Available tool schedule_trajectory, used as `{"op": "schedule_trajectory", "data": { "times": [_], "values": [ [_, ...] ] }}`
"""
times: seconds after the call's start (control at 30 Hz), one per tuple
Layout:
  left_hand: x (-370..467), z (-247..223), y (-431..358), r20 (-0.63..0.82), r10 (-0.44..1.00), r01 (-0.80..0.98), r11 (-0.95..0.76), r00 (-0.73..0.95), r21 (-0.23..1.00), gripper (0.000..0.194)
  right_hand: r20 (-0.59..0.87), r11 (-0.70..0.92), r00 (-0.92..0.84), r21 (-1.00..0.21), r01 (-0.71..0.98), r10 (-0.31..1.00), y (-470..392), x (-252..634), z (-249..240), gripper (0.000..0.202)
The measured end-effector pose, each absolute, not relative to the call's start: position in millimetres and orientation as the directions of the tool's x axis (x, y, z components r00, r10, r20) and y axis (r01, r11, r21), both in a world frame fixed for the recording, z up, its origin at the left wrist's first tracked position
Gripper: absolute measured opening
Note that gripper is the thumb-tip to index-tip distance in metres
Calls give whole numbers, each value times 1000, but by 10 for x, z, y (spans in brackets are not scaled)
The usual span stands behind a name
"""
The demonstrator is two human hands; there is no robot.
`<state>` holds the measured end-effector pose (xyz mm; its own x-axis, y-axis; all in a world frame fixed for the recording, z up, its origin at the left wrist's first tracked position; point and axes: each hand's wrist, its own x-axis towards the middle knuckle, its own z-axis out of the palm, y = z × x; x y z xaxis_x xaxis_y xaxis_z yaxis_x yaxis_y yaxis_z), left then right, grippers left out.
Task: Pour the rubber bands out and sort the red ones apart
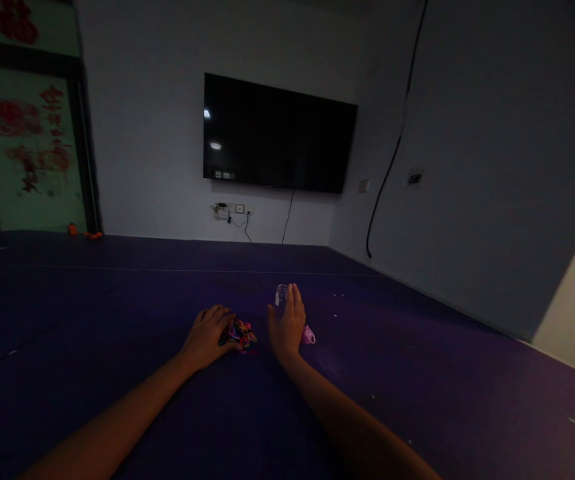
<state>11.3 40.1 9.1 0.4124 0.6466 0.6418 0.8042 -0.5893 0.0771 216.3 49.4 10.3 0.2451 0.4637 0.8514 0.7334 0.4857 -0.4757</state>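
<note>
Left hand (208, 337) curved, thumb and fingers apart, I cup a tangled, multicoloured heap (244, 332) on purple flooring (117, 313). My right hand (290, 328), thumb spread, stands beside a looped pink piece (308, 335) and transparent container (280, 294), contact unclear.

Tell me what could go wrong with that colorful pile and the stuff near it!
The loose colorful pile might scatter if the left hand beside it pushes too fast. The right hand could knock the clear container behind its fingers, or bump the small pink thing next to it.
</note>
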Motion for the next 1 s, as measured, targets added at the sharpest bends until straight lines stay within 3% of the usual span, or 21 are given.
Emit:
{"op": "schedule_trajectory", "data": {
  "times": [0.07, 0.13, 0.2, 0.33, 0.53, 0.63, 0.87, 1.0],
  "values": [
    [121, 129, 368, 664, 638, 789, -604, 390, 117, 52, 869, 542, 116, -399, 739, 481, 381, 2108, 130, 33],
    [118, 157, 337, 691, 638, 774, -607, 339, 181, 45, 800, 558, -79, -340, 757, 594, 294, 2040, 105, 40],
    [110, 163, 307, 710, 651, 760, -596, 268, 260, 50, 680, 519, -203, -298, 801, 705, 250, 1972, 49, 50],
    [137, 132, 243, 664, 710, 723, -584, 234, 369, 59, 542, 457, -245, -299, 838, 804, 273, 1911, -38, 59],
    [292, 144, 160, 565, 640, 620, -738, 520, 265, 58, 505, 578, -344, -436, 690, 791, 357, 1963, -17, 62],
    [305, 159, 163, 559, 676, 654, -701, 480, 286, 59, 530, 645, -379, -532, 548, 759, 394, 1970, -6, 64],
    [257, 122, 240, 573, 756, 745, -572, 315, 345, 54, 568, 710, -435, -630, 316, 698, 496, 1980, -33, 61],
    [263, 113, 265, 621, 739, 727, -574, 261, 377, 50, 597, 711, -388, -612, 346, 702, 518, 1987, -24, 59]
  ]
}}
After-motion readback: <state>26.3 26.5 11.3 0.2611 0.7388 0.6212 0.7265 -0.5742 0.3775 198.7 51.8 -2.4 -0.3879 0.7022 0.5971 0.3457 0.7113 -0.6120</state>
